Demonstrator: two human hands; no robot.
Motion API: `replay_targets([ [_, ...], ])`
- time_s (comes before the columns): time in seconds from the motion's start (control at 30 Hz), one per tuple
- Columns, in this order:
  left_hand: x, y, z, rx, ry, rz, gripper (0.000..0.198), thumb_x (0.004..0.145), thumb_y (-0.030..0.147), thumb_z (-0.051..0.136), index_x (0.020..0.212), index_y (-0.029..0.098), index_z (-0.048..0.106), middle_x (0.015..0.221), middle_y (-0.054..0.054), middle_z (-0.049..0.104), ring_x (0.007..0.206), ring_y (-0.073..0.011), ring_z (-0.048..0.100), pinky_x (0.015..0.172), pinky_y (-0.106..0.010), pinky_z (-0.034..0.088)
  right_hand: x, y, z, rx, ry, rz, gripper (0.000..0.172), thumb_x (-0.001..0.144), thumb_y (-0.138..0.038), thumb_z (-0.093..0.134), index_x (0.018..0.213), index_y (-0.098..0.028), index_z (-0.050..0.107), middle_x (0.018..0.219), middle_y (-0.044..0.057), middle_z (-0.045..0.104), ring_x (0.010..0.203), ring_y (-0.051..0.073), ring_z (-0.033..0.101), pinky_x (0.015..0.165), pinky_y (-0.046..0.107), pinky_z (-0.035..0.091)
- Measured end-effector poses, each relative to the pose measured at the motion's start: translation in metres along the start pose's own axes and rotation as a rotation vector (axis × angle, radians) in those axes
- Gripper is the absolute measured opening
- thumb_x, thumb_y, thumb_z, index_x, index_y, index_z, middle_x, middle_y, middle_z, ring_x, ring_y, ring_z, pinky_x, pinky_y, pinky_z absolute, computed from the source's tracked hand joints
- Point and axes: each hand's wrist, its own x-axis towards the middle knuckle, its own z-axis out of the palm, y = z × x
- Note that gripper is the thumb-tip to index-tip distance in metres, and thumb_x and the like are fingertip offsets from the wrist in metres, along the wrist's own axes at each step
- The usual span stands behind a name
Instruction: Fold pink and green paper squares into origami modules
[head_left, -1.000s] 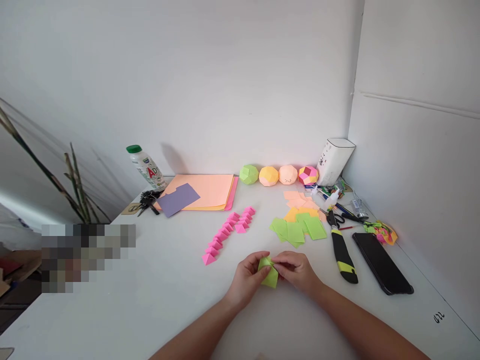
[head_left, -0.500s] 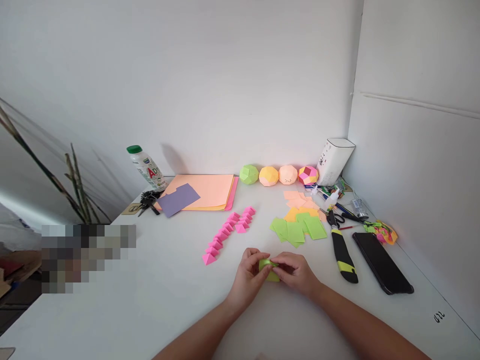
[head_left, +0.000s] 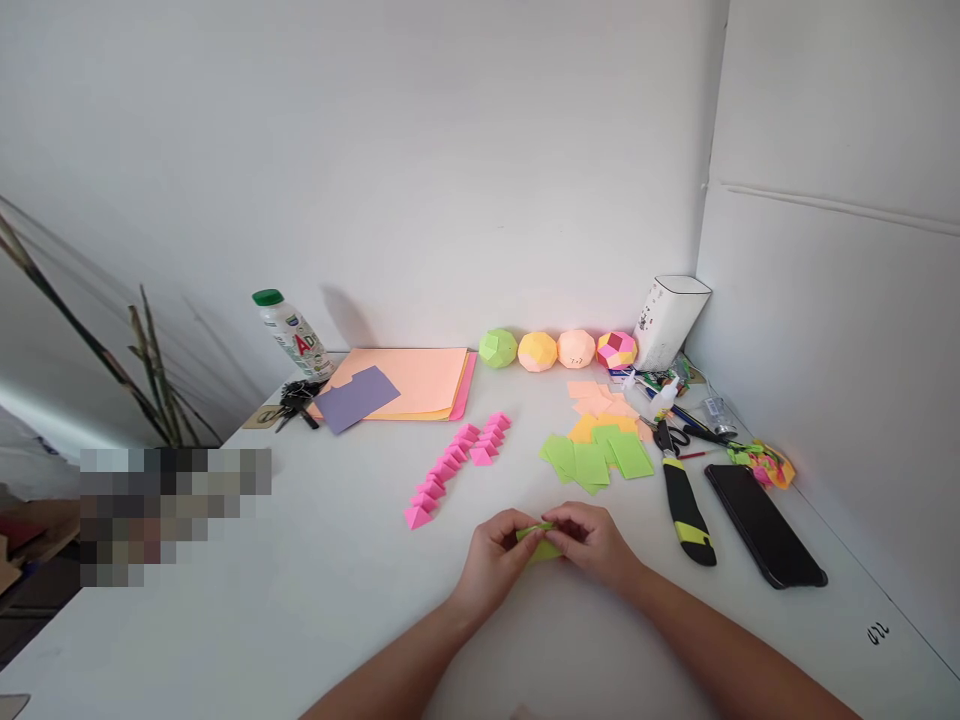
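A small green paper piece (head_left: 546, 548) is pinched between both hands near the front middle of the white table (head_left: 315, 600). My left hand (head_left: 496, 560) grips its left side with thumb and fingers. On the right side, my right hand (head_left: 594, 545) pinches the top edge. Green paper pieces (head_left: 592, 462) lie just beyond my right hand, with orange ones (head_left: 581, 430) and peach ones (head_left: 596, 396) behind. Two rows of folded pink paper pieces (head_left: 448, 462) stand beyond my left hand.
Four paper balls (head_left: 537, 351) line the wall. Coloured sheets (head_left: 420, 375), a purple piece (head_left: 360, 398), keys (head_left: 300, 398) and a bottle (head_left: 295, 338) stand back left. A utility knife (head_left: 684, 510), scissors (head_left: 673, 437), glue bottle (head_left: 664, 398) and phone (head_left: 765, 525) lie right.
The fingers of my left hand have lowered slightly onto the green paper. The paper's top looks flatter than before, and its front part shows less.
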Motion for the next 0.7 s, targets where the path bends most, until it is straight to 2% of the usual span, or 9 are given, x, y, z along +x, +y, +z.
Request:
replay_targets([
  [0.13, -0.0008, 0.0020, -0.0004, -0.006, 0.016, 0.048, 0.020, 0.074, 0.035, 0.064, 0.070, 0.015, 0.067, 0.070, -0.004, 0.064, 0.067, -0.0164, 0.056, 0.061, -0.026, 0.045, -0.0002, 0.0017, 0.0005, 0.106, -0.039, 0.090, 0.025, 0.077, -0.036, 0.062, 0.092, -0.016, 0.065, 0.069, 0.002, 0.058, 0.053, 0.011, 0.053, 0.046, 0.022, 0.048],
  [0.37, -0.0021, 0.0015, -0.0006, -0.021, -0.011, 0.098, 0.021, 0.077, 0.036, 0.063, 0.071, 0.016, 0.067, 0.075, -0.006, 0.065, 0.071, -0.0179, 0.059, 0.065, -0.028, 0.047, 0.0006, -0.0059, -0.0021, 0.105, -0.074, 0.075, 0.021, 0.079, -0.037, 0.062, 0.079, -0.016, 0.065, 0.067, 0.001, 0.057, 0.051, 0.010, 0.052, 0.048, 0.022, 0.046],
  [0.7, -0.0024, 0.0004, -0.0006, -0.029, -0.019, 0.119, 0.020, 0.078, 0.035, 0.062, 0.071, 0.016, 0.066, 0.076, -0.006, 0.064, 0.071, -0.0175, 0.058, 0.065, -0.028, 0.047, -0.0002, -0.0035, -0.0027, 0.118, -0.090, 0.088, 0.020, 0.080, -0.036, 0.061, 0.078, -0.016, 0.066, 0.069, 0.001, 0.057, 0.053, 0.010, 0.052, 0.049, 0.022, 0.046],
])
